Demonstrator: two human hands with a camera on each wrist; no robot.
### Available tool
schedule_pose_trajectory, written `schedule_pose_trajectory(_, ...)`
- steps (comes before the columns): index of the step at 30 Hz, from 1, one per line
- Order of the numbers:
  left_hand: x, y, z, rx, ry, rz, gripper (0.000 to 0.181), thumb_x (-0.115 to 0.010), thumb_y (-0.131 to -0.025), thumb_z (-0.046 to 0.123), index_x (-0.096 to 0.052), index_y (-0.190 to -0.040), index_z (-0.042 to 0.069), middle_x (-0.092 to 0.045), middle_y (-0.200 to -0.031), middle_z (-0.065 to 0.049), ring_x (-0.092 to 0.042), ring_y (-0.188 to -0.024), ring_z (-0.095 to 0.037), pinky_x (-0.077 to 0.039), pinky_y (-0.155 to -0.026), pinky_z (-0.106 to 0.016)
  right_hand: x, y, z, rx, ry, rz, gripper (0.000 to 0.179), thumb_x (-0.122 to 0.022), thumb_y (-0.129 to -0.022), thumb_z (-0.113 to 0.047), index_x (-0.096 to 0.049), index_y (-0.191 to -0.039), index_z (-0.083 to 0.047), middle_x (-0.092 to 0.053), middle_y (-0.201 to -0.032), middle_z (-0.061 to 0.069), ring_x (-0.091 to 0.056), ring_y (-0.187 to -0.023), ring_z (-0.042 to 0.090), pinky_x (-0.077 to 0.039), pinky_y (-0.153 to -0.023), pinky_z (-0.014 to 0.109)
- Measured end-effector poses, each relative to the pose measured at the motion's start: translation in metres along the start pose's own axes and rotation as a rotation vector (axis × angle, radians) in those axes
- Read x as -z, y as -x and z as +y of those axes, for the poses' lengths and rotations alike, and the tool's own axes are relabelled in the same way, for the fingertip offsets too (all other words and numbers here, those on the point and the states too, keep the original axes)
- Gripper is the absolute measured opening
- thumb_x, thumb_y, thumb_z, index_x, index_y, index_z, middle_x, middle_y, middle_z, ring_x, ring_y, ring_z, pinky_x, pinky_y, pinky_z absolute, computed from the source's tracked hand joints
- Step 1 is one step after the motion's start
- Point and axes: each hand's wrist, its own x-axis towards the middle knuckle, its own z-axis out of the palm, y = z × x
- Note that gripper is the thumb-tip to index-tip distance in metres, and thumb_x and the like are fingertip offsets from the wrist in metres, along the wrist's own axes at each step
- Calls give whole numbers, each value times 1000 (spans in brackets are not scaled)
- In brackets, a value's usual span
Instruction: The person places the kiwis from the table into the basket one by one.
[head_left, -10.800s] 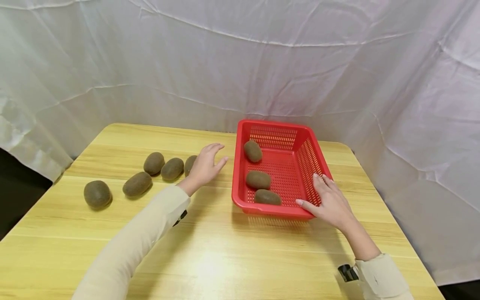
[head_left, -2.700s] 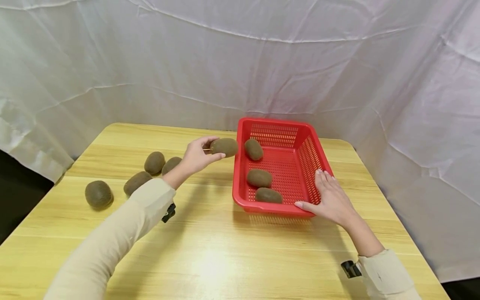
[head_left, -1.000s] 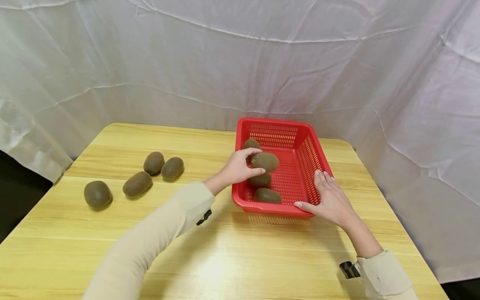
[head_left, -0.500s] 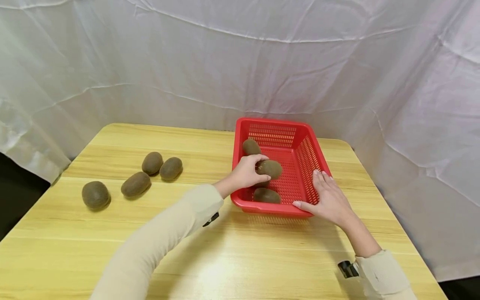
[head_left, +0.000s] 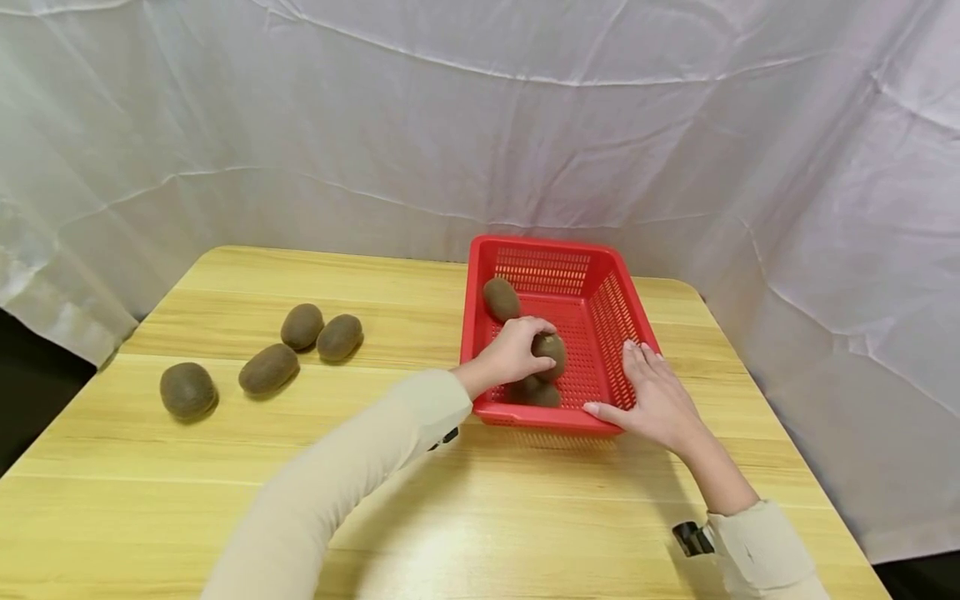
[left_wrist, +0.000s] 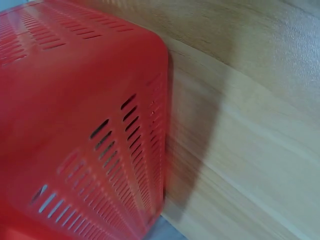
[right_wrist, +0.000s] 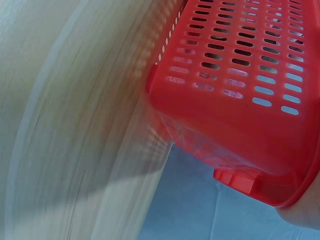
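My left hand (head_left: 513,354) reaches over the near left rim of a red plastic basket (head_left: 573,321) and grips a brown kiwifruit (head_left: 552,358), thumb on the near side and fingers beyond. Another kiwifruit (head_left: 501,300) lies at the basket's far left. Close to its near wall sits a kiwifruit (head_left: 546,396), with one more partly hidden under my left hand. My right hand (head_left: 660,408) rests on the basket's near right corner, fingers extended over the right rim and thumb on the near rim. Both wrist views show the slotted basket walls (left_wrist: 100,75); the held fruit is hidden there.
Several kiwifruit lie on the wooden table (head_left: 420,533) at left: a lone one (head_left: 187,391) and a group including one kiwifruit (head_left: 268,370) and another (head_left: 340,337). A pale curtain (head_left: 375,150) hangs behind the table.
Earlier the left hand lifted a kiwifruit from the table group into the basket. Over the last second it has moved right and nearer, and the fruit has turned. The right hand keeps its place.
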Motion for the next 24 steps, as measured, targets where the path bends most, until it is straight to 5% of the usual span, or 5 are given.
schedule_pose_trajectory(24, -5, -10, 7, 55, -97, -94, 46, -64, -87, 17, -51, -129, 3, -56, -128, -10, -50, -121, -20, -41, -103, -30, 0, 2, -1, -9, -5, 5, 106, -58, -78, -63, -19, -143, 11, -19, -150, 28, -13, -139, 45, -12, -114, 55)
